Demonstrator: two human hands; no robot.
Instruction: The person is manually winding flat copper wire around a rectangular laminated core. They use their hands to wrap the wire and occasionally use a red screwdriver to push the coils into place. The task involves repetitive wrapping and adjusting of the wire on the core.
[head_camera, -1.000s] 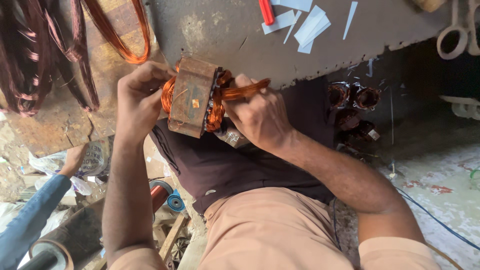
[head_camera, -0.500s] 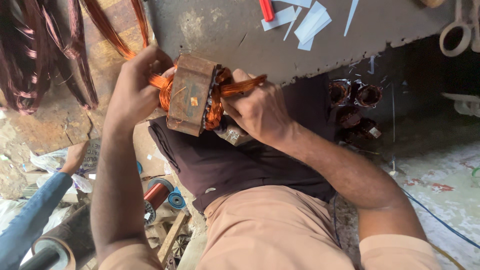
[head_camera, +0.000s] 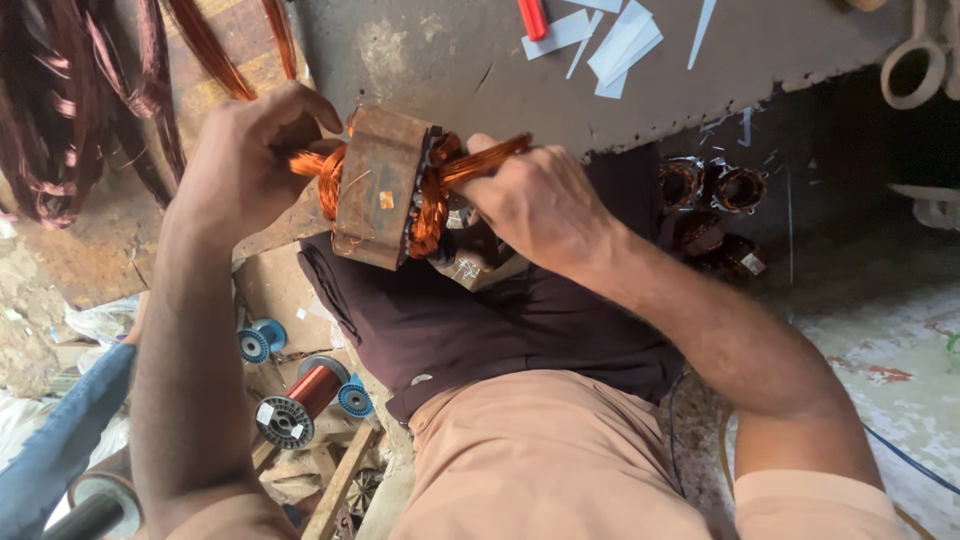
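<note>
A rusty brown motor stator (head_camera: 378, 186) with bright copper windings (head_camera: 433, 200) bulging from both ends is held against the front edge of a grey workbench (head_camera: 440, 60). My left hand (head_camera: 240, 165) pinches the copper coil wire (head_camera: 312, 162) coming out of its left end. On the other side my right hand (head_camera: 540, 205) grips a bundle of copper wire (head_camera: 488, 158) at the stator's right end. A small grey block (head_camera: 475, 262) shows just under the stator.
Hanks of dark and copper wire (head_camera: 60, 120) hang at top left. White paper strips (head_camera: 620, 45) and a red tool (head_camera: 533, 18) lie on the bench, scissors (head_camera: 915, 65) at top right. Wire spools (head_camera: 300, 400) lie on the floor left of my lap, other wound stators (head_camera: 715, 195) at right.
My left hand has shifted up and left, drawing the coil wire out from the stator's left end. The right hand keeps its grip on the right-end wire bundle.
</note>
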